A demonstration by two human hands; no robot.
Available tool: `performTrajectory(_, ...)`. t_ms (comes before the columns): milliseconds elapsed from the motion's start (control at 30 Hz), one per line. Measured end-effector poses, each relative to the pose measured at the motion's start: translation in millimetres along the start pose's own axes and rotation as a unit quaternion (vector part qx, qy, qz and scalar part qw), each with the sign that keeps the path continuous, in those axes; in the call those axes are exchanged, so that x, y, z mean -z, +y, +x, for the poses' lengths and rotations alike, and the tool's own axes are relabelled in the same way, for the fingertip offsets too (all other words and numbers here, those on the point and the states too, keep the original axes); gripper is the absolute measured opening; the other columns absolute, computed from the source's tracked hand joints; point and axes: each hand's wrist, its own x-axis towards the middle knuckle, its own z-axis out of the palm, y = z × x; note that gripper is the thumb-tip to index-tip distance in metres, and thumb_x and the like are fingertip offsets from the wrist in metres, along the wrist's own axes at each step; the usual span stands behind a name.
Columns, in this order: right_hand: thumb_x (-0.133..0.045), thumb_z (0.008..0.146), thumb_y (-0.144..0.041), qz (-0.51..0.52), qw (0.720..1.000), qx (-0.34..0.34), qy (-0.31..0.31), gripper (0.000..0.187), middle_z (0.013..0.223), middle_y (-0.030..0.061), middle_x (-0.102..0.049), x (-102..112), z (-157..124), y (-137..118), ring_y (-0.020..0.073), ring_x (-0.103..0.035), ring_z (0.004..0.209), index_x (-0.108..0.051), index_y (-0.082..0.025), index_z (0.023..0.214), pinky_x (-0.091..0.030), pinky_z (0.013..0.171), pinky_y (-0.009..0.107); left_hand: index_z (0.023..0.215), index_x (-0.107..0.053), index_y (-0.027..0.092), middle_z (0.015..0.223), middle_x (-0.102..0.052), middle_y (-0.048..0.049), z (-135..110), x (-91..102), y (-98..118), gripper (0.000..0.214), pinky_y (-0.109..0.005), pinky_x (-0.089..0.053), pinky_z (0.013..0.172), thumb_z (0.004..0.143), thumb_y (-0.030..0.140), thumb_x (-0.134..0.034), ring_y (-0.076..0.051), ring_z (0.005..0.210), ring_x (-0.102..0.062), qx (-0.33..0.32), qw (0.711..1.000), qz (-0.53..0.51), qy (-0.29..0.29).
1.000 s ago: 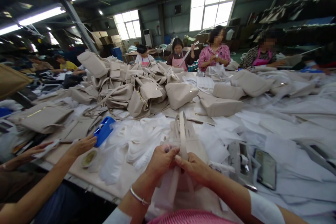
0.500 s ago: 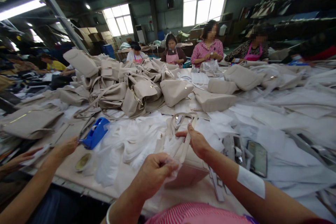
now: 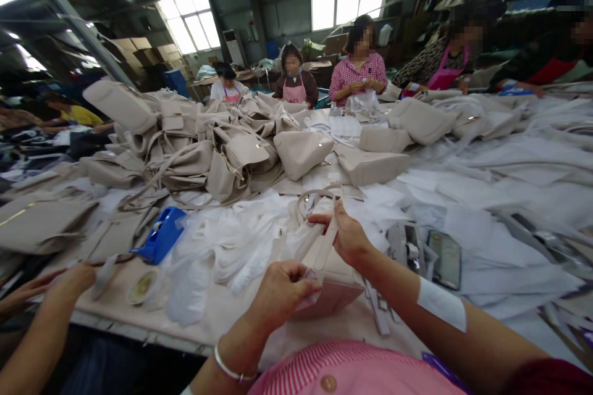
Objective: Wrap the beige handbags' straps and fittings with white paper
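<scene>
A beige handbag (image 3: 336, 295) stands at the table edge right in front of me, its handles (image 3: 311, 195) raised. My right hand (image 3: 351, 236) is closed on the bag's strap (image 3: 330, 236), thumb on top and index finger reaching across. Nearer to me, my left hand (image 3: 283, 293) pinches a crumpled piece of thin translucent wrapping (image 3: 313, 287) beside the bag. Heaped white wrapping sheets (image 3: 241, 234) lie left of the bag. The bag's far side is partly covered by my right hand.
At left stand a blue tape dispenser (image 3: 162, 236) and a roll of tape (image 3: 142, 287), close to a co-worker's hands (image 3: 69, 284). Beyond is a pile of beige bags (image 3: 185, 160). To the right lie a grey dispenser (image 3: 407, 247), a phone (image 3: 445, 259) and white sheets (image 3: 514, 247).
The view has shifted a little. My left hand still pinches the wrapping, which now shows less beyond the fingers. My right hand stays on the strap. The co-worker's hand has drawn away from the blue dispenser.
</scene>
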Motion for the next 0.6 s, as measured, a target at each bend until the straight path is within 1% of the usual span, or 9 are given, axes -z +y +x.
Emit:
performTrajectory(100, -0.04, 0.078, -0.079, -0.015, 1.0, 0.008, -0.011, 0.077, 0.073, 0.0119, -0.071, -0.6, -0.4, 0.8, 0.0177, -0.054, 0.06, -0.078, -0.013, 0.085, -0.043, 0.061, 0.031, 0.061, -0.067, 0.013, 0.055, -0.059, 0.0019, 1.5, -0.6, -0.1, 0.015, -0.02, -0.038, 0.048, 0.061, 0.026, -0.074, -0.01, 0.051, -0.05, -0.013, 1.0, 0.007, 0.013)
performTrajectory(233, -0.034, 0.079, -0.081, -0.058, 0.998, 0.038, -0.01, 0.081, 0.072, 0.0106, -0.07, 1.0, 1.2, 2.6, 0.0187, -0.057, 0.064, -0.077, -0.013, 0.089, -0.045, 0.064, 0.032, 0.065, -0.069, 0.012, 0.057, -0.061, 0.0009, 5.4, 4.2, -6.2, 0.014, -0.02, -0.039, 0.05, 0.062, 0.024, -0.075, -0.01, 0.053, -0.051, -0.043, 0.999, 0.03, 0.009)
performTrajectory(333, -0.03, 0.081, -0.081, -0.108, 0.992, 0.071, -0.002, 0.083, 0.077, 0.0111, -0.071, 1.3, 2.3, 3.8, 0.0209, -0.061, 0.072, -0.077, -0.013, 0.092, -0.048, 0.07, 0.033, 0.071, -0.072, 0.012, 0.061, -0.065, -0.0004, 7.5, 6.2, -9.9, 0.015, -0.021, -0.041, 0.052, 0.062, 0.023, -0.075, -0.011, 0.055, -0.053, -0.051, 0.998, 0.025, -0.004)
performTrajectory(400, -0.027, 0.083, -0.078, -0.145, 0.985, 0.095, -0.006, 0.082, 0.083, 0.0113, -0.073, -0.1, 0.4, 3.6, 0.0228, -0.063, 0.078, -0.077, -0.014, 0.094, -0.049, 0.076, 0.035, 0.074, -0.073, 0.012, 0.063, -0.066, -0.001, 7.7, 5.9, -9.3, 0.016, -0.021, -0.043, 0.053, 0.062, 0.022, -0.076, -0.011, 0.056, -0.054, -0.041, 0.999, 0.0, -0.016)
performTrajectory(500, -0.025, 0.091, -0.069, -0.21, 0.964, 0.162, -0.035, 0.074, 0.095, 0.0106, -0.074, -3.1, -6.9, 2.8, 0.0255, -0.064, 0.095, -0.077, -0.017, 0.097, -0.046, 0.091, 0.039, 0.078, -0.073, 0.011, 0.067, -0.067, -0.0016, 6.3, 5.0, -5.7, 0.023, -0.022, -0.046, 0.056, 0.06, 0.024, -0.079, -0.012, 0.058, -0.056, -0.017, 0.998, -0.061, -0.024)
performTrajectory(600, -0.027, 0.095, -0.06, -0.264, 0.928, 0.255, -0.066, 0.063, 0.11, 0.0092, -0.072, -2.9, -14.0, 2.8, 0.0261, -0.06, 0.112, -0.074, -0.021, 0.107, -0.039, 0.103, 0.041, 0.075, -0.072, 0.011, 0.064, -0.064, -0.0006, 3.4, 6.6, -4.7, 0.027, -0.022, -0.046, 0.056, 0.058, 0.028, -0.083, -0.01, 0.056, -0.054, -0.004, 0.995, -0.099, -0.024)
